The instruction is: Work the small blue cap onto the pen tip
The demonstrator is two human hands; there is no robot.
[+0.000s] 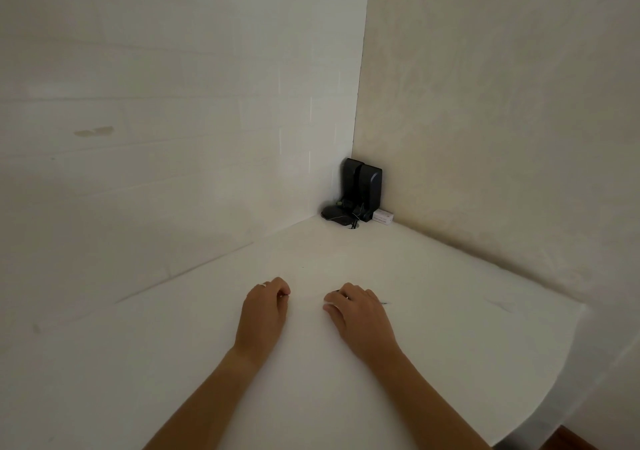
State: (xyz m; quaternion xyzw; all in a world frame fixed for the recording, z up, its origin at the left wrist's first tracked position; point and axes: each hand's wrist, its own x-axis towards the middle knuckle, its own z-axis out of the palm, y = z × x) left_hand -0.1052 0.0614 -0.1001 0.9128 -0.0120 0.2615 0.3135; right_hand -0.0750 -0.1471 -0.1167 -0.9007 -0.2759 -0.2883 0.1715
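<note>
Both my hands rest on a white table (450, 328), palms down, close together. My left hand (265, 314) has its fingers curled, and thumb and forefinger pinch what looks like the end of a thin pale strand (308, 298) that runs toward the other hand. My right hand (358, 318) is curled over a thin dark stick-like object (382, 303). Only its tip shows at the right of the knuckles, with a dark bit near the fingertips. The rest is hidden under the hand.
Two black upright boxes (363, 181) stand in the far corner where the walls meet, with a black mouse-like item and cables (337, 213) in front and a small white box (382, 216) beside them. The table's rounded edge (568, 363) curves at the right.
</note>
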